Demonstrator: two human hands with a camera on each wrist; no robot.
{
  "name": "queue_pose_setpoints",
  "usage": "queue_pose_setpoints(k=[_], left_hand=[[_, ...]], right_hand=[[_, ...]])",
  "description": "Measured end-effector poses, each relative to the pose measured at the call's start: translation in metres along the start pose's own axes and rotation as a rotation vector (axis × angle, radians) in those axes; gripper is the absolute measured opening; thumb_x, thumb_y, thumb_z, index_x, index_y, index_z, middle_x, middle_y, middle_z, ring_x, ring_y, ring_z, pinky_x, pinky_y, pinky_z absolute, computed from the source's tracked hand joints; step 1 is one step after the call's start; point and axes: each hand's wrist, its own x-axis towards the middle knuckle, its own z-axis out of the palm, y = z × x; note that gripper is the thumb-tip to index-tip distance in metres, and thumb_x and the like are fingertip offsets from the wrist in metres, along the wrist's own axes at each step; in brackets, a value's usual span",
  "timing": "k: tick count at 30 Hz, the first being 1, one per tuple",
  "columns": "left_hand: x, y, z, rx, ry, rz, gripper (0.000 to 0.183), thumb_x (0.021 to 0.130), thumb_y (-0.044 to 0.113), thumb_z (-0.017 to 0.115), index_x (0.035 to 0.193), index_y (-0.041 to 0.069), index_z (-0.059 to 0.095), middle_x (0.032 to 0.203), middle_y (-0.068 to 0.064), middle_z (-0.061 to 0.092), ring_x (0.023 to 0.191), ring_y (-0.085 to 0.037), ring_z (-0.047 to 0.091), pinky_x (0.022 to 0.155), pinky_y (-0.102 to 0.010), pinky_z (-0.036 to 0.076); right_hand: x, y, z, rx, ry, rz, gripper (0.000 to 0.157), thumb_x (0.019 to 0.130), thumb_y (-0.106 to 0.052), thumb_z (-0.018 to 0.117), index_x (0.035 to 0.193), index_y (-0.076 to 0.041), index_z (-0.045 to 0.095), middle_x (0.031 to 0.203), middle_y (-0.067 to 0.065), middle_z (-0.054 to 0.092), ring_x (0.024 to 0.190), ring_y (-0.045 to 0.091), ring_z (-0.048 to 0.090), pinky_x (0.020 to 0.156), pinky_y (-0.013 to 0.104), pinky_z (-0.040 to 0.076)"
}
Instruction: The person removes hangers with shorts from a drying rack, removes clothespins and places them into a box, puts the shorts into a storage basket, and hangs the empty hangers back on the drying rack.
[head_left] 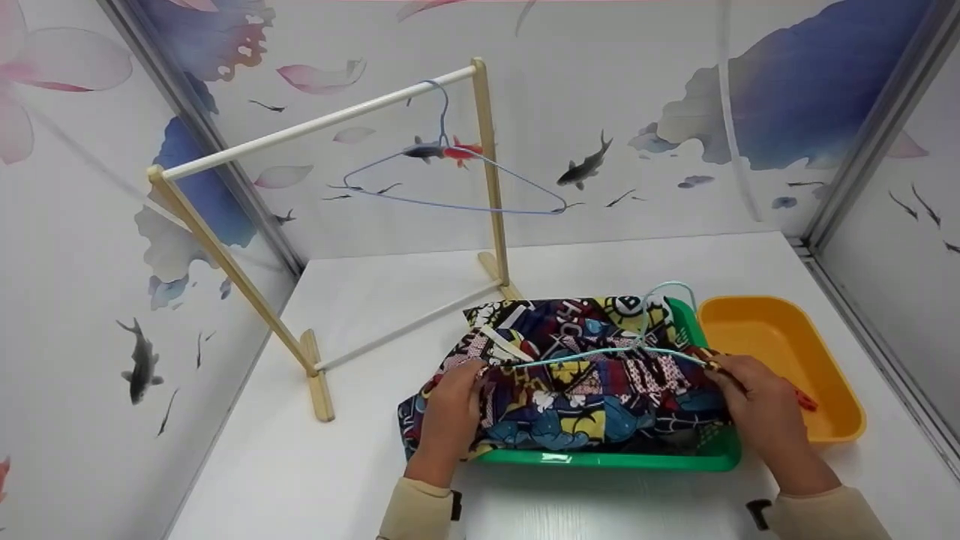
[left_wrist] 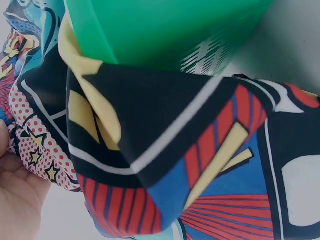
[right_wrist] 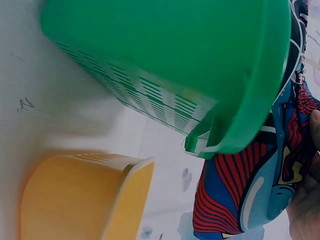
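Observation:
A colourful comic-print garment (head_left: 585,409) with a gathered edge lies over a green basket (head_left: 622,460). My left hand (head_left: 450,409) grips the garment's upper left edge, and my right hand (head_left: 765,409) pinches its upper right edge. Between the hands, a light blue hanger (head_left: 643,343) runs along this edge, its hook rising toward the back; its lower part is hidden by cloth. In the left wrist view a loose fold (left_wrist: 165,130) hangs beside the basket wall. The right wrist view shows bunched garment cloth (right_wrist: 250,185) at my right fingers, just beyond the basket rim.
A wooden rack with a white rail (head_left: 322,120) stands at the back left, with a blue wire hanger (head_left: 444,120) hanging from it. Right of the green basket is a yellow basket (head_left: 836,375) with a red object (head_left: 805,397), partly hidden by my right hand. Printed walls enclose the table.

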Motion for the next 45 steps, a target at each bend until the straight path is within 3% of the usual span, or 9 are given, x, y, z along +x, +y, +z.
queue_pose_setpoints(k=[6, 12, 21, 24, 28, 32, 35, 38, 45], left_hand=[[0.001, -0.004, 0.0, -0.042, 0.02, -0.024, 0.023, 0.088, -0.007, 0.063, 0.11, -0.003, 0.065, 0.106, -0.015, 0.069, 0.101, -0.028, 0.066, 0.086, -0.038, 0.054], [0.0, -0.01, 0.0, -0.072, 0.085, -0.028, 0.025, 0.085, -0.011, 0.064, 0.109, -0.006, 0.066, 0.103, -0.018, 0.069, 0.097, -0.03, 0.067, 0.082, -0.039, 0.055], [-0.004, -0.015, 0.0, -0.099, 0.134, -0.051, 0.026, 0.084, -0.014, 0.061, 0.108, -0.008, 0.065, 0.1, -0.019, 0.07, 0.091, -0.031, 0.068, 0.078, -0.04, 0.056], [-0.004, -0.016, -0.001, -0.121, 0.155, -0.067, 0.026, 0.085, -0.015, 0.058, 0.109, -0.007, 0.065, 0.099, -0.019, 0.069, 0.079, -0.026, 0.067, 0.071, -0.037, 0.056], [-0.004, -0.017, 0.0, -0.141, 0.192, -0.084, 0.025, 0.086, -0.014, 0.056, 0.108, -0.007, 0.066, 0.096, -0.018, 0.07, 0.066, -0.02, 0.062, 0.062, -0.034, 0.054], [-0.003, -0.017, 0.0, -0.177, 0.213, -0.115, 0.019, 0.089, -0.008, 0.06, 0.105, -0.003, 0.067, 0.096, -0.015, 0.071, 0.075, -0.021, 0.067, 0.066, -0.035, 0.056], [-0.004, -0.017, -0.001, -0.186, 0.218, -0.147, 0.018, 0.089, -0.006, 0.061, 0.105, -0.002, 0.067, 0.096, -0.014, 0.071, 0.079, -0.022, 0.068, 0.068, -0.037, 0.056], [-0.006, -0.017, -0.001, -0.172, 0.206, -0.177, 0.021, 0.089, -0.008, 0.059, 0.108, -0.004, 0.067, 0.098, -0.017, 0.071, 0.077, -0.022, 0.067, 0.068, -0.038, 0.056], [-0.006, -0.01, 0.005, -0.115, 0.102, -0.184, 0.021, 0.089, -0.009, 0.06, 0.108, -0.003, 0.066, 0.105, -0.017, 0.07, 0.095, -0.03, 0.068, 0.079, -0.04, 0.056]], right_hand=[[-0.002, 0.002, -0.001, 0.006, 0.002, 0.046, 0.025, 0.078, 0.011, 0.071, 0.102, 0.004, 0.07, 0.095, 0.018, 0.068, 0.087, 0.035, 0.064, 0.087, -0.006, 0.021], [-0.002, 0.005, 0.0, -0.001, 0.082, -0.005, 0.026, 0.074, 0.015, 0.073, 0.099, 0.007, 0.07, 0.089, 0.017, 0.068, 0.082, 0.03, 0.061, 0.088, -0.005, 0.025], [-0.002, 0.004, -0.005, -0.025, 0.105, 0.02, 0.026, 0.075, 0.013, 0.074, 0.099, 0.006, 0.071, 0.09, 0.019, 0.069, 0.083, 0.033, 0.062, 0.087, -0.006, 0.022], [-0.001, 0.004, -0.005, -0.018, 0.128, 0.001, 0.025, 0.073, 0.013, 0.075, 0.097, 0.007, 0.071, 0.089, 0.019, 0.069, 0.086, 0.009, 0.06, 0.087, -0.006, 0.024], [-0.002, 0.005, -0.005, 0.014, 0.152, -0.012, 0.025, 0.072, 0.016, 0.074, 0.096, 0.007, 0.071, 0.087, 0.019, 0.068, 0.093, -0.025, 0.04, 0.087, -0.005, 0.027], [-0.002, 0.005, -0.008, 0.035, 0.167, 0.031, 0.023, 0.075, 0.017, 0.071, 0.095, 0.008, 0.07, 0.088, 0.022, 0.067, 0.094, -0.029, 0.035, 0.085, -0.006, 0.027], [-0.002, 0.003, -0.01, 0.043, 0.179, 0.068, 0.021, 0.076, 0.016, 0.071, 0.096, 0.009, 0.07, 0.088, 0.023, 0.067, 0.092, -0.03, 0.035, 0.083, -0.006, 0.028], [-0.001, 0.003, -0.008, 0.049, 0.183, 0.051, 0.021, 0.074, 0.017, 0.071, 0.094, 0.009, 0.07, 0.086, 0.023, 0.067, 0.092, -0.031, 0.036, 0.083, -0.005, 0.029], [0.001, 0.003, -0.001, 0.015, 0.168, -0.015, 0.022, 0.071, 0.016, 0.074, 0.091, 0.008, 0.071, 0.084, 0.018, 0.068, 0.093, -0.03, 0.034, 0.084, -0.004, 0.029]])
